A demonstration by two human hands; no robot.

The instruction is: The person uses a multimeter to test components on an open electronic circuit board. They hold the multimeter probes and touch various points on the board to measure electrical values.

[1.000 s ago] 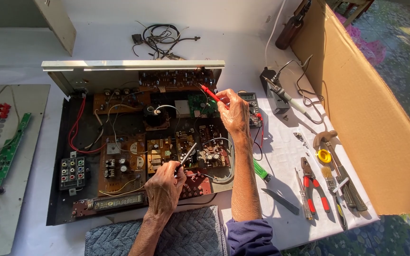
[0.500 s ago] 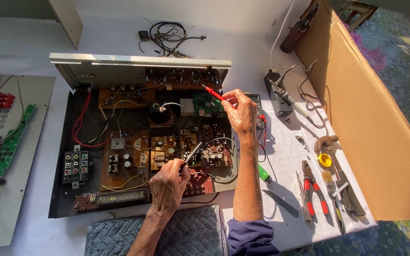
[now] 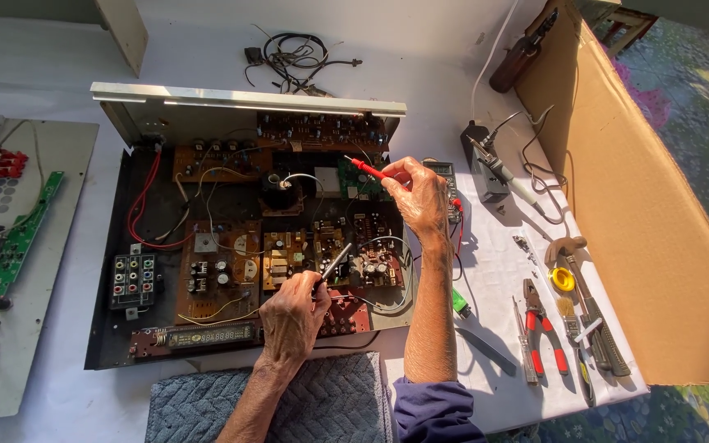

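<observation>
Left hand pinches a black probe at the open chassis's near edge; right hand, wrist bent, pinches a red probe toward its far right corner.

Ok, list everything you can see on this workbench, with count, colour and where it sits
open metal amplifier chassis: one, black with a silver front panel, centre of table
brown circuit boards: several, inside the chassis
grey metal cover plate: one, far left, carrying a green circuit strip
tangled black cables: one bunch, behind the chassis
soldering iron: one, grey, right of the chassis
red-handled pliers: one pair, right side among other hand tools
brown cardboard sheet: one, right edge
grey woven mat: one, near edge
left hand: holds a black probe
right hand: holds a red probe
</observation>
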